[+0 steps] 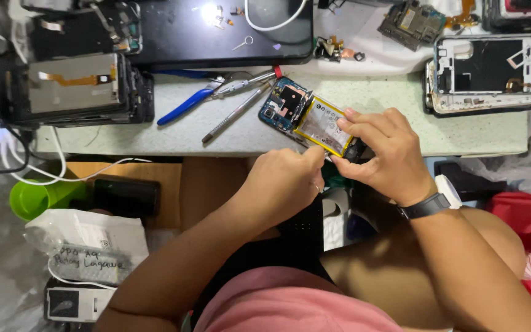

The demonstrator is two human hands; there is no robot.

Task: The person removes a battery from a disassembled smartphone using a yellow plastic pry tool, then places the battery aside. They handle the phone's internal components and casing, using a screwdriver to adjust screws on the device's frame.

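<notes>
Head view. Opened phone [305, 117], yellow-edged battery exposed, lies tilted at the tabletop [155, 138] front edge, within close reach. Right hand [379, 154] arches over its lower end, fingers pressed down to steady it. Left hand [284, 184] is curled, fingertips pinched at the same end; any tool is hidden. Blue-handled pliers [185, 106] lie nearby.

Bright, even light from overhead across the pale worktop [155, 138]. A hot white glare spot burns on the glossy black panel [210, 31] at the top. Soft shadow pools beneath the table edge. Focus is crisp at centre; the frame edges bow slightly, and the lower corners soften.
</notes>
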